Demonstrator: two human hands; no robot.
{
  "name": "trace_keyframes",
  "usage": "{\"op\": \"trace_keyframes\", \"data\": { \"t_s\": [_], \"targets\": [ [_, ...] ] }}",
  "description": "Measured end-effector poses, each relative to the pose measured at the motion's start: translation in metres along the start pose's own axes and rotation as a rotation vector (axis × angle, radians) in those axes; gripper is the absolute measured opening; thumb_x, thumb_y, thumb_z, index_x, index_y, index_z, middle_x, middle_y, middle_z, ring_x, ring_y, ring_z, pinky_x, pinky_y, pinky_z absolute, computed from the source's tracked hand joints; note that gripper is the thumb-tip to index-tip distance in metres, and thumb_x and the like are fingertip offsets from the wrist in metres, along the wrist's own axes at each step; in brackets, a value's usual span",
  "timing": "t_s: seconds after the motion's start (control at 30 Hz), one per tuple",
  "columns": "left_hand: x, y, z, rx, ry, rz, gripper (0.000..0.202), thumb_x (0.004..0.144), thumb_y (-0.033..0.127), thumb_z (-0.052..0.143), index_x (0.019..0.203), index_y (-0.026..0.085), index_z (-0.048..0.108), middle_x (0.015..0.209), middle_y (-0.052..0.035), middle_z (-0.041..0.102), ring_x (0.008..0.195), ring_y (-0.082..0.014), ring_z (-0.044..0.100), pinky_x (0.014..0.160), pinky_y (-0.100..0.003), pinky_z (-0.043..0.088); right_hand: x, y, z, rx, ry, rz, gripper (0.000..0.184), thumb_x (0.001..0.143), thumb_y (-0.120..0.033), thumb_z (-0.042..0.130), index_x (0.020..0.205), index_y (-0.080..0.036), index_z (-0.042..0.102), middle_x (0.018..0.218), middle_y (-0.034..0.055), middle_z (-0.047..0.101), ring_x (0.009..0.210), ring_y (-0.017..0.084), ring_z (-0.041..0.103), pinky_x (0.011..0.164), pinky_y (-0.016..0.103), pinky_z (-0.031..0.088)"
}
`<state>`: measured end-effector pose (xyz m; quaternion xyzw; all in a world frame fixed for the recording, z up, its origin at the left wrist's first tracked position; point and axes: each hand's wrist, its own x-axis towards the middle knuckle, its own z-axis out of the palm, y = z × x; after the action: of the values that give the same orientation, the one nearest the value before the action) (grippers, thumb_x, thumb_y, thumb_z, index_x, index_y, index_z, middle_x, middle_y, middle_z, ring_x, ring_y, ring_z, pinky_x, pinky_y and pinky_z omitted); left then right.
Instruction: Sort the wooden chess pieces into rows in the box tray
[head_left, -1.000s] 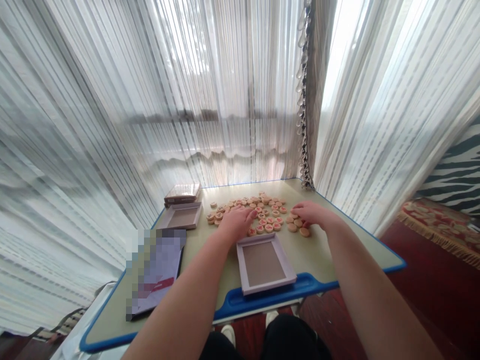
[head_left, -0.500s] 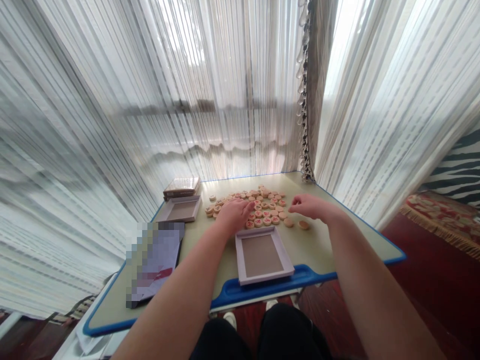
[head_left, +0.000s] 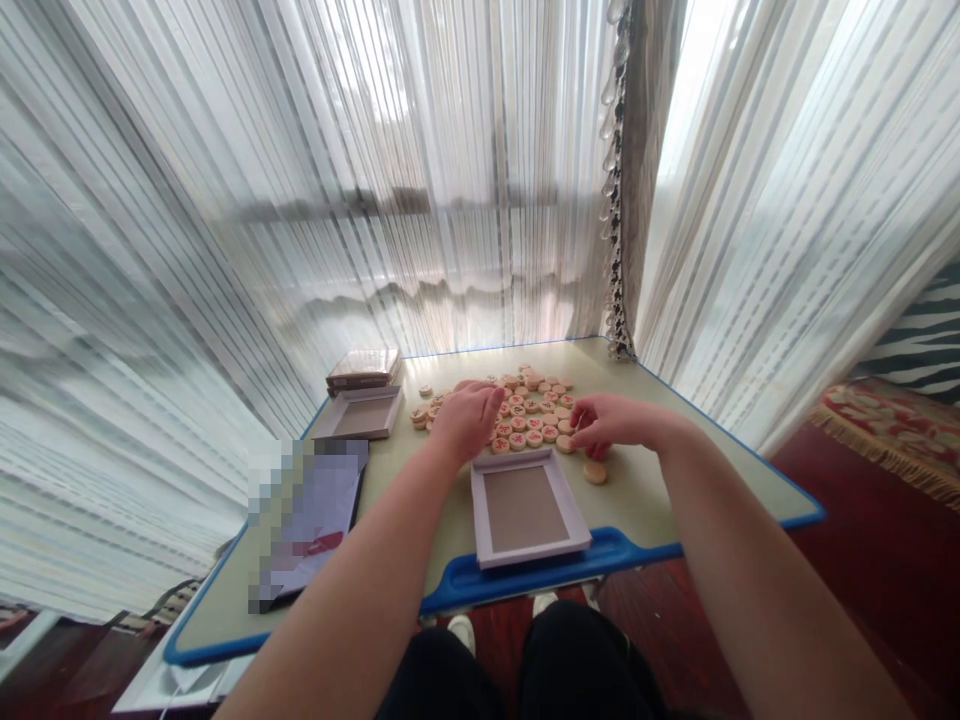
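Observation:
Several round wooden game discs (head_left: 536,410), some with red marks, lie spread over the far middle of a pale table (head_left: 652,490). My left hand (head_left: 469,418) rests palm down on the left part of the spread, fingers curled over the discs. My right hand (head_left: 604,425) is at the right edge of the spread, fingers pinched together on a disc there. One plain disc (head_left: 595,472) lies apart, just in front of my right hand. An empty shallow box tray (head_left: 525,508) sits near the front edge between my arms.
A second shallow tray (head_left: 361,414) and a closed brown box (head_left: 365,368) sit at the far left. A flat purple item (head_left: 311,520), blurred, lies at the near left. The table has a blue rim (head_left: 525,580). Sheer curtains surround the far sides.
My right hand dropped back onto the right edge of the discs after lifting briefly. My left hand shifted slightly over the spread. The camera view rose a little.

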<state>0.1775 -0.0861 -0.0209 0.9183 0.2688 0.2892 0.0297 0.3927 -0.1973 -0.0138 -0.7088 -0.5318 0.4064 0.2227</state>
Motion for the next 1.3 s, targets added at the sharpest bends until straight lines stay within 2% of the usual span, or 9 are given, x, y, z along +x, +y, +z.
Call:
{"op": "trace_keyframes", "data": {
  "t_s": [0.1,0.2,0.3,0.5,0.7,0.8,1.0,1.2,1.3],
  "targets": [
    [-0.002,0.001,-0.003,0.004,0.02,-0.001,0.052,0.094,0.041,0.02,0.092,0.018,0.067,0.104,-0.0061,0.067,0.102,-0.0195,0.055,0.092,-0.033,0.043,-0.003,0.003,-0.003,-0.058,-0.03,-0.026,0.035,0.062,-0.039,0.073,0.082,-0.018,0.052,0.071,0.001,0.062,0.06,0.013,0.06,0.05,0.021,0.047],
    [-0.003,0.002,-0.004,0.001,0.019,0.005,0.054,0.094,0.041,0.019,0.088,0.019,0.067,0.103,-0.0061,0.067,0.102,-0.0195,0.055,0.091,-0.033,0.043,-0.008,0.006,-0.007,-0.17,-0.166,-0.007,0.039,0.057,-0.037,0.075,0.08,-0.02,0.049,0.066,-0.0042,0.054,0.05,0.008,0.049,0.039,0.019,0.035],
    [-0.004,0.003,-0.004,-0.015,0.012,0.012,0.055,0.094,0.042,0.018,0.085,0.018,0.067,0.099,-0.0065,0.067,0.101,-0.0193,0.055,0.091,-0.032,0.043,-0.009,0.009,-0.007,-0.26,-0.253,-0.005,0.041,0.052,-0.035,0.076,0.075,-0.021,0.045,0.064,-0.0063,0.048,0.049,0.007,0.042,0.038,0.019,0.029],
    [-0.002,0.004,-0.002,-0.031,-0.06,0.028,0.058,0.094,0.045,0.016,0.081,0.018,0.065,0.089,-0.0065,0.066,0.093,-0.019,0.056,0.087,-0.034,0.044,-0.003,0.006,-0.002,-0.323,-0.125,-0.006,0.043,0.054,-0.045,0.072,0.072,-0.021,0.041,0.061,-0.0053,0.047,0.053,0.009,0.041,0.042,0.021,0.029],
    [-0.002,0.005,-0.002,-0.007,-0.061,0.044,0.056,0.094,0.045,0.016,0.075,0.019,0.062,0.084,-0.006,0.065,0.089,-0.019,0.054,0.087,-0.034,0.042,0.0,-0.002,-0.001,-0.319,-0.025,-0.019,0.045,0.051,-0.047,0.074,0.075,-0.02,0.047,0.07,-0.0024,0.053,0.058,0.011,0.046,0.046,0.021,0.033],
    [-0.002,0.006,-0.004,0.0,-0.048,0.059,0.057,0.094,0.044,0.016,0.071,0.018,0.06,0.079,-0.0061,0.064,0.085,-0.0188,0.054,0.085,-0.034,0.042,0.0,-0.001,-0.001,-0.307,-0.009,-0.025,0.04,0.054,-0.044,0.072,0.077,-0.02,0.05,0.069,-0.0027,0.054,0.058,0.011,0.046,0.047,0.021,0.033],
    [-0.004,0.007,-0.004,0.017,-0.042,0.058,0.058,0.094,0.044,0.016,0.07,0.018,0.061,0.075,-0.0062,0.062,0.082,-0.0182,0.054,0.083,-0.033,0.042,0.001,0.001,-0.001,-0.447,0.005,-0.016,0.035,0.055,-0.049,0.069,0.063,-0.019,0.053,0.06,-0.003,0.052,0.06,0.013,0.047,0.049,0.023,0.03],
    [-0.001,0.007,-0.001,0.022,-0.057,0.069,0.057,0.094,0.043,0.016,0.071,0.018,0.062,0.075,-0.007,0.062,0.084,-0.0189,0.053,0.084,-0.034,0.042,0.001,0.0,-0.002,-0.504,0.041,0.018,0.032,0.054,-0.047,0.069,0.067,-0.019,0.059,0.06,-0.0018,0.055,0.062,0.015,0.049,0.05,0.025,0.029],
    [-0.001,0.008,0.001,0.009,-0.052,0.067,0.055,0.094,0.041,0.017,0.073,0.017,0.063,0.077,-0.0073,0.063,0.085,-0.019,0.053,0.085,-0.035,0.042,0.0,0.0,-0.002,-0.46,0.014,-0.038,0.029,0.06,-0.047,0.064,0.067,-0.019,0.061,0.062,-0.0016,0.055,0.061,0.014,0.048,0.052,0.025,0.03]
  ]
}}
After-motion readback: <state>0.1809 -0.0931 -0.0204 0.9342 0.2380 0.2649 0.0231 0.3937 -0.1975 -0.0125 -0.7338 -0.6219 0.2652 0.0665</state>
